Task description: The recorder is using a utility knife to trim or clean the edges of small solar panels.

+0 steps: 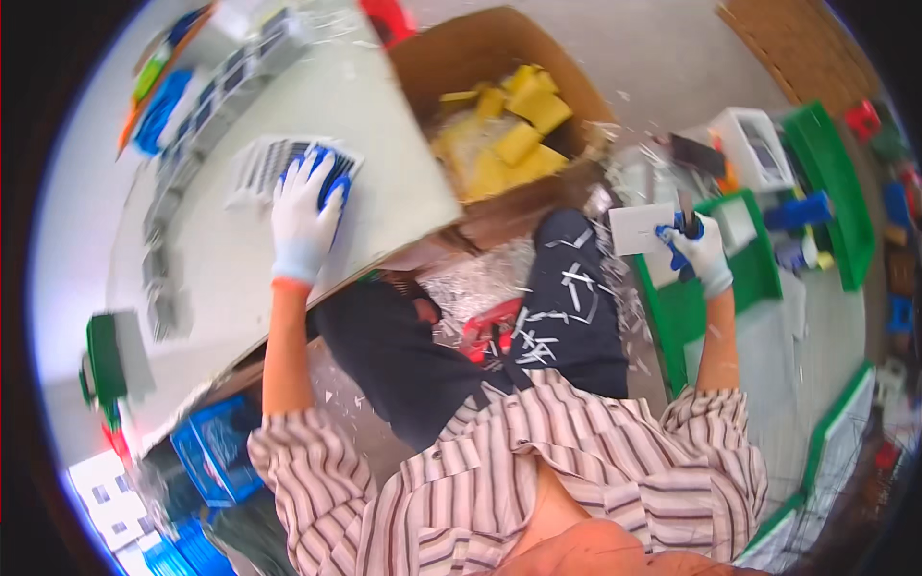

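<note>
My left hand (pixel 309 216), in a white glove with blue-coated fingers, lies over a row of white pieces with dark slots (pixel 261 165) on the pale table. Its fingers look stretched out over the near end of the row; whatever lies under the palm is hidden. On the other side, my right hand (pixel 706 254) wears a matching glove and grips a flat white square plate (pixel 642 229) by its edge. A dark narrow object (pixel 688 213) also shows at the right fingers, too blurred to name.
Several grey-white blocks (pixel 158 235) form a curve along the table (pixel 375 125). A cardboard box (pixel 451 48) with yellow pieces (pixel 519 142) stands ahead. Green trays (pixel 768 274) and a white box (pixel 754 144) are at right. White scraps litter my trousers and the floor.
</note>
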Action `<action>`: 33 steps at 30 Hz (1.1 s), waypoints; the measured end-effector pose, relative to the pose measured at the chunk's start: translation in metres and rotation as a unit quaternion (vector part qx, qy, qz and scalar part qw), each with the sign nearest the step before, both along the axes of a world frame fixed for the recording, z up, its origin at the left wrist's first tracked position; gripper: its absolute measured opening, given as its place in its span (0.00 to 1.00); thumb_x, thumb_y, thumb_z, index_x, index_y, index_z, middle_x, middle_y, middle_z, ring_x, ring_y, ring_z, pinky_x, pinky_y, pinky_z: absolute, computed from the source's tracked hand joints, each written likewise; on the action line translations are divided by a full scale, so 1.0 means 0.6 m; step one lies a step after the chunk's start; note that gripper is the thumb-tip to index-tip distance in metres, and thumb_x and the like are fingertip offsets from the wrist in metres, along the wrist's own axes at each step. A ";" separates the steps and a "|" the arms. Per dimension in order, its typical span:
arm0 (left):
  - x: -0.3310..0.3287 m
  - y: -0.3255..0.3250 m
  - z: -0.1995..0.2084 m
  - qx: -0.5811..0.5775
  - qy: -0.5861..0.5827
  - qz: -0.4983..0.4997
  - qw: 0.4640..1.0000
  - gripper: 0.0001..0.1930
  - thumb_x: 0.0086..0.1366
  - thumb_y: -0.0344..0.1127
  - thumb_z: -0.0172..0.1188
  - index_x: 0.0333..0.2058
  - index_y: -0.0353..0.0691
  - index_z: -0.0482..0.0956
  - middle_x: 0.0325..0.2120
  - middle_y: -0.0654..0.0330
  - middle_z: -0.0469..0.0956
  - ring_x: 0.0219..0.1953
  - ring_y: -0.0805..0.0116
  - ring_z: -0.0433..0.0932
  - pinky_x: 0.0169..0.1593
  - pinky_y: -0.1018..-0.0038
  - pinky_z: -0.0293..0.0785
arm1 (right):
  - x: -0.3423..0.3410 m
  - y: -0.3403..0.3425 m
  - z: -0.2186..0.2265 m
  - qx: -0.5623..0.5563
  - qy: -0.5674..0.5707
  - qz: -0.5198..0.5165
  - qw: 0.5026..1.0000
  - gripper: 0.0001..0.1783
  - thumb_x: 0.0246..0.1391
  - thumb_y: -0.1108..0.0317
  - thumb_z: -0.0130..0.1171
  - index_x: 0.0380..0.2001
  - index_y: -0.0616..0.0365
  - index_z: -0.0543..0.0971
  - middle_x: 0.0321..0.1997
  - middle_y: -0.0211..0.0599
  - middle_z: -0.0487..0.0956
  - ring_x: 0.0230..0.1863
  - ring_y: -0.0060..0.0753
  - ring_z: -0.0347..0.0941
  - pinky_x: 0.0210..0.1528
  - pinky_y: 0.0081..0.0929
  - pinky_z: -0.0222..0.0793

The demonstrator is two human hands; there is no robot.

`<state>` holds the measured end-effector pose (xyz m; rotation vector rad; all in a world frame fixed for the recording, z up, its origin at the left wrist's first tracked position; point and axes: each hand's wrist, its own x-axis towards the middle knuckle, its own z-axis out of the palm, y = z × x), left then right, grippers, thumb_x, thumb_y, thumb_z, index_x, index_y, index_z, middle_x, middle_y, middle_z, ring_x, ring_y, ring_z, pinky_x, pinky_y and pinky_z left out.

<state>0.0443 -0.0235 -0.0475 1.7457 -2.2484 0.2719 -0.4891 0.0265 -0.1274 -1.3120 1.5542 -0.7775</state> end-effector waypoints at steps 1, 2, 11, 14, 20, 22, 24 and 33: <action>-0.020 0.023 0.015 0.018 0.048 -0.055 0.997 0.20 0.61 0.37 0.56 0.53 0.41 0.75 0.56 0.48 0.70 0.62 0.48 0.64 0.65 0.58 0.54 | -0.066 -0.001 -0.038 0.018 -0.004 0.002 1.000 0.10 0.46 0.65 0.69 0.27 0.59 0.79 0.18 0.24 0.73 0.14 0.15 0.66 0.15 0.19 0.61; -0.049 0.040 0.016 0.034 0.138 -0.093 0.985 0.19 0.59 0.31 0.56 0.50 0.40 0.77 0.55 0.49 0.72 0.61 0.50 0.65 0.65 0.61 0.56 | -0.097 0.002 -0.035 0.088 0.027 0.001 0.996 0.11 0.45 0.65 0.70 0.25 0.59 0.78 0.17 0.25 0.73 0.14 0.17 0.65 0.14 0.20 0.60; -0.155 0.027 0.001 -0.055 0.047 -0.030 0.997 0.25 0.55 0.38 0.63 0.51 0.36 0.74 0.49 0.46 0.73 0.54 0.47 0.69 0.60 0.58 0.63 | -0.151 0.047 -0.217 -0.028 0.402 -0.038 0.914 0.22 0.44 0.52 0.65 0.40 0.52 0.79 0.28 0.44 0.81 0.32 0.48 0.78 0.35 0.40 0.72; -0.176 0.058 -0.007 -0.026 0.105 -0.023 0.994 0.21 0.54 0.32 0.60 0.48 0.35 0.75 0.47 0.47 0.73 0.53 0.48 0.69 0.57 0.58 0.65 | -0.010 0.037 -0.090 -0.008 0.346 -0.131 0.929 0.19 0.50 0.55 0.64 0.42 0.54 0.76 0.35 0.46 0.80 0.34 0.48 0.78 0.36 0.38 0.72; -0.242 0.047 -0.021 -0.083 0.168 -0.055 0.981 0.20 0.50 0.23 0.57 0.45 0.38 0.78 0.42 0.50 0.74 0.48 0.50 0.71 0.53 0.60 0.68 | 0.341 -0.027 -0.095 -0.069 -0.205 0.079 0.973 0.17 0.50 0.63 0.66 0.40 0.62 0.78 0.34 0.34 0.81 0.34 0.21 0.76 0.39 0.23 0.71; -0.247 0.033 -0.026 -0.095 0.175 -0.066 0.978 0.20 0.49 0.22 0.56 0.44 0.39 0.79 0.41 0.51 0.74 0.46 0.50 0.72 0.52 0.60 0.68 | 0.392 -0.070 -0.103 -0.146 -0.303 0.113 0.935 0.15 0.50 0.65 0.65 0.38 0.62 0.79 0.34 0.33 0.82 0.33 0.20 0.76 0.38 0.22 0.71; -0.251 0.031 -0.026 -0.089 0.174 -0.068 0.978 0.20 0.48 0.22 0.55 0.43 0.39 0.79 0.40 0.51 0.75 0.46 0.51 0.72 0.51 0.60 0.68 | 0.394 -0.100 -0.108 -0.139 -0.326 0.141 0.925 0.14 0.50 0.66 0.65 0.38 0.62 0.79 0.32 0.32 0.82 0.32 0.20 0.76 0.38 0.22 0.71; -0.249 0.043 -0.020 -0.072 0.157 -0.022 0.985 0.22 0.51 0.29 0.59 0.48 0.38 0.77 0.43 0.51 0.73 0.49 0.50 0.70 0.54 0.60 0.66 | 0.414 0.055 -0.119 -0.123 -0.319 0.191 0.920 0.13 0.45 0.73 0.67 0.35 0.63 0.77 0.26 0.29 0.78 0.27 0.18 0.72 0.32 0.19 0.69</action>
